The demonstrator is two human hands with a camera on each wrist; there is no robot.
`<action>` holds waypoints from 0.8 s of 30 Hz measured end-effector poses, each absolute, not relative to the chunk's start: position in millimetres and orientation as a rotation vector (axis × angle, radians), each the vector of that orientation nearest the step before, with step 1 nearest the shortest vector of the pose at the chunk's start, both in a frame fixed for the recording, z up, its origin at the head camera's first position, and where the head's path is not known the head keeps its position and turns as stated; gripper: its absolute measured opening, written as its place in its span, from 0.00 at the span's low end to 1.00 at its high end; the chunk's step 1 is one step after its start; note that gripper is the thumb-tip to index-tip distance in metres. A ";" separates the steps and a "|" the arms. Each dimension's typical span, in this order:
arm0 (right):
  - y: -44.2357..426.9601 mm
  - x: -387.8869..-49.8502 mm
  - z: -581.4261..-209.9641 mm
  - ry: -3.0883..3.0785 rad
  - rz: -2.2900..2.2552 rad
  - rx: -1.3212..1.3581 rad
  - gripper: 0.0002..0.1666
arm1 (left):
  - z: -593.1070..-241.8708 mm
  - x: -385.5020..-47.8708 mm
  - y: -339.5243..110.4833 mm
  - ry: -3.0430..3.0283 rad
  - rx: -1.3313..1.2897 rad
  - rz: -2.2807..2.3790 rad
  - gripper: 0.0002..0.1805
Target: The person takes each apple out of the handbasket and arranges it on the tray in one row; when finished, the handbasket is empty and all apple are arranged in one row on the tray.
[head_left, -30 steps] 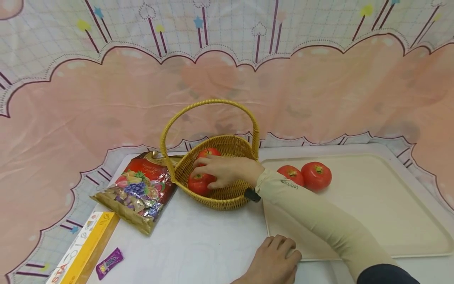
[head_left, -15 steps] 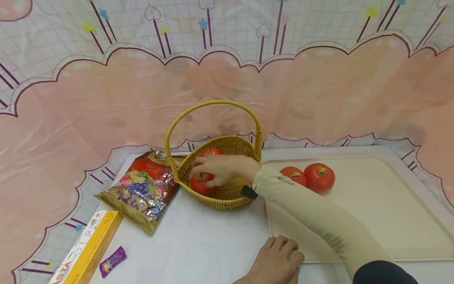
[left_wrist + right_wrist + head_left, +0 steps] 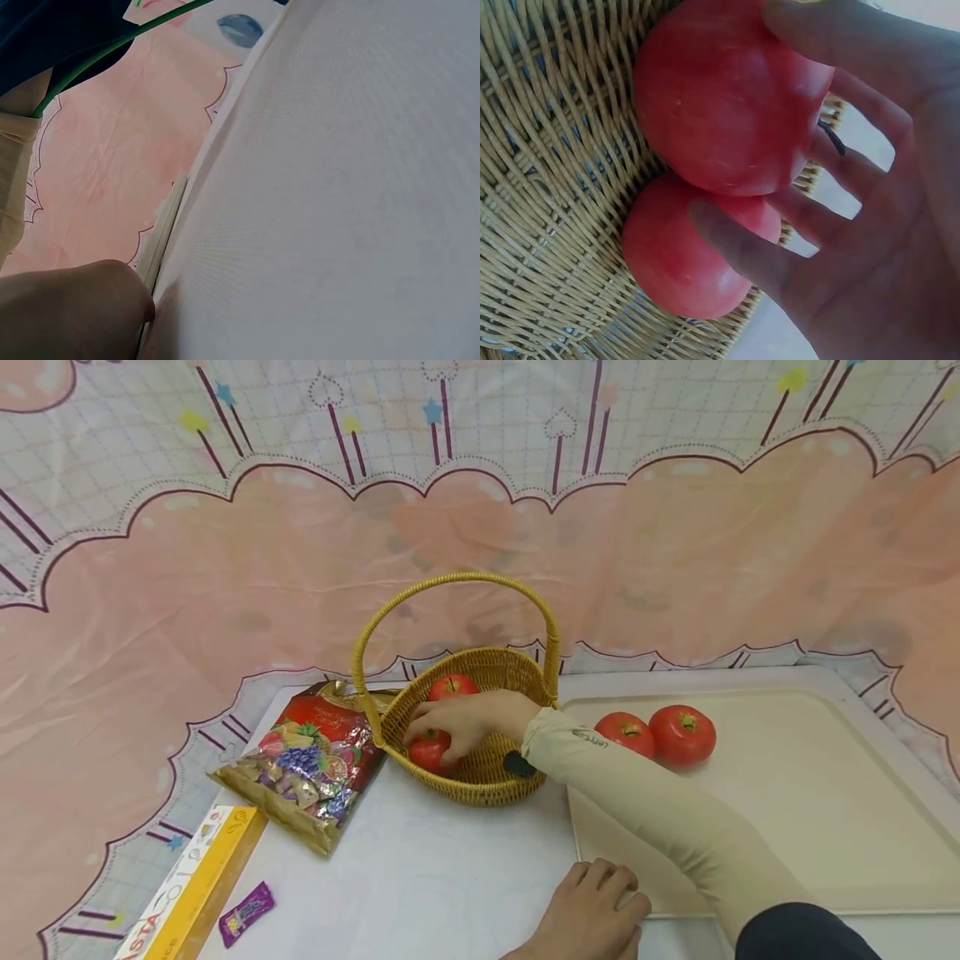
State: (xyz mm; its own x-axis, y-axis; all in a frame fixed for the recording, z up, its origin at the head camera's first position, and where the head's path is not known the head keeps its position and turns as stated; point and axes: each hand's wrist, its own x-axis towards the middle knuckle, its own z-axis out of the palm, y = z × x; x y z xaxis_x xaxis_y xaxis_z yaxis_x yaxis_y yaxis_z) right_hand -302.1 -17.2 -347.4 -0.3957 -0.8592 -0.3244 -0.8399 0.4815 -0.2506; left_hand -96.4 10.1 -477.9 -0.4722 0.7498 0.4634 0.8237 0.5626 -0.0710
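Inside the basket (image 3: 480, 794): two red apples share the left end, the near apple (image 3: 426, 752) touching the far apple (image 3: 453, 684).
Right hand (image 3: 471, 720): bent over the near apple, fingers spread and curled across its top, thumb on its near side; in the right wrist view the little finger lies against the far apple.
Apple skin: smooth with a faint shine, so probably a little slippery; the flesh looks firm, yet a drop could bruise it.
Apple weight: likely solid for its size if real, though the pictures cannot settle that.
Best hold: round the widest part, thumb opposite fingers, rather than by the thin stem (image 3: 832, 138).
Basket handle (image 3: 459, 577): seemingly the surest lifting point, since the woven wall looks light and may flex.
Left hand (image 3: 588, 910): at the near left corner of the tray (image 3: 780, 802), fingers loosely bent; whether they pinch the rim, cannot tell.
Tray, far left: two more apples (image 3: 683, 736), side by side.
Left of the basket: a candy bag (image 3: 315, 756), with a box (image 3: 202, 893) nearer.
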 end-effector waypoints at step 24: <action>-20.8 -297.3 -349.1 2.348 -0.030 -1.452 0.32 | -478.1 -98.0 9.5 -2.410 -1.284 -0.242 0.08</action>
State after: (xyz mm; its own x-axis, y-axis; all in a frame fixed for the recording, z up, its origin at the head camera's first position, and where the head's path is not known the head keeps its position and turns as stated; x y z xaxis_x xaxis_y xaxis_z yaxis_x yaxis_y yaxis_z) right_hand -297.3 -20.8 -349.1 -0.3947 -0.8667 -0.3051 -0.8587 0.4661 -0.2130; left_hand -98.0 9.5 -478.1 -0.4995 0.7568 0.4216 0.8254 0.5636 -0.0336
